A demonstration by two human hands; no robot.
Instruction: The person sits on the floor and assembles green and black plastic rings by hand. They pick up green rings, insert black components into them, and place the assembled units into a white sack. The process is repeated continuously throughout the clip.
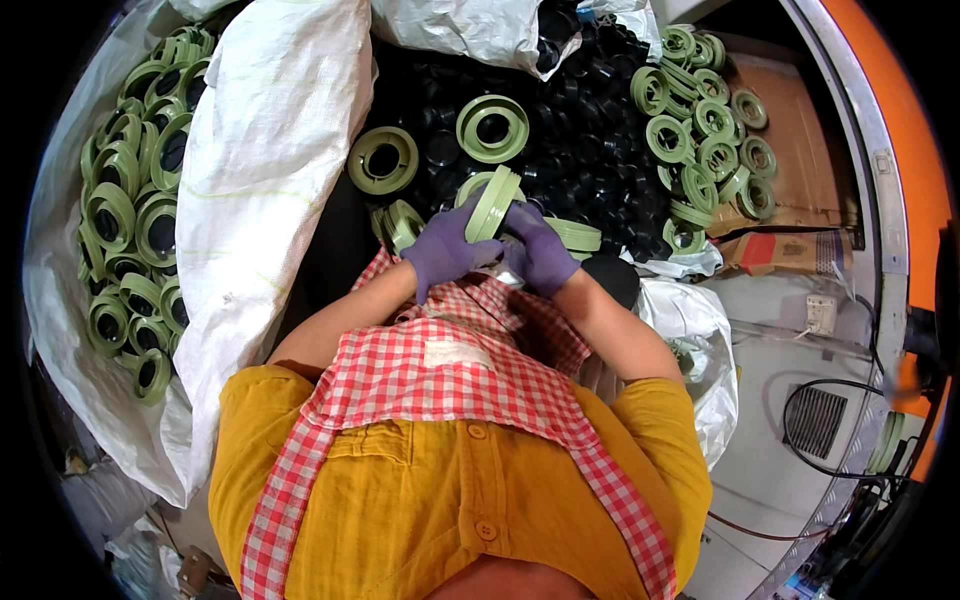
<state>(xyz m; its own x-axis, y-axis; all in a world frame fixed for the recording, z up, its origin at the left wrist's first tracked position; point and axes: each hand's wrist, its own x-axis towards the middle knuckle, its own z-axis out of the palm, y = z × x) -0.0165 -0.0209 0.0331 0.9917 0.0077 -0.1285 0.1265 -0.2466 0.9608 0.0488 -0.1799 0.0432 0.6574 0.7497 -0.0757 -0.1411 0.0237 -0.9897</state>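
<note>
A light green plastic ring (493, 205) is held on edge between my gloved hands, in front of my chest. My left hand (448, 250), in a purple glove, is closed on its lower left side. Close by on the right, my right hand (540, 248), also in a purple glove, has curled fingers partly behind the ring; what they grip is hidden. Just beyond lie a green ring with a dark centre (493, 128) and another green ring (383, 161), both on many small black round caps (600, 130). More green rings (404, 225) rest beside my wrists.
At the left, a large white woven sack (270, 130) stands by a heap of green rings with black inserts (110, 215). More green rings (715, 120) are piled at the right near brown cardboard (790, 150). A black cable (800, 465) loops near a vent grille (813, 421).
</note>
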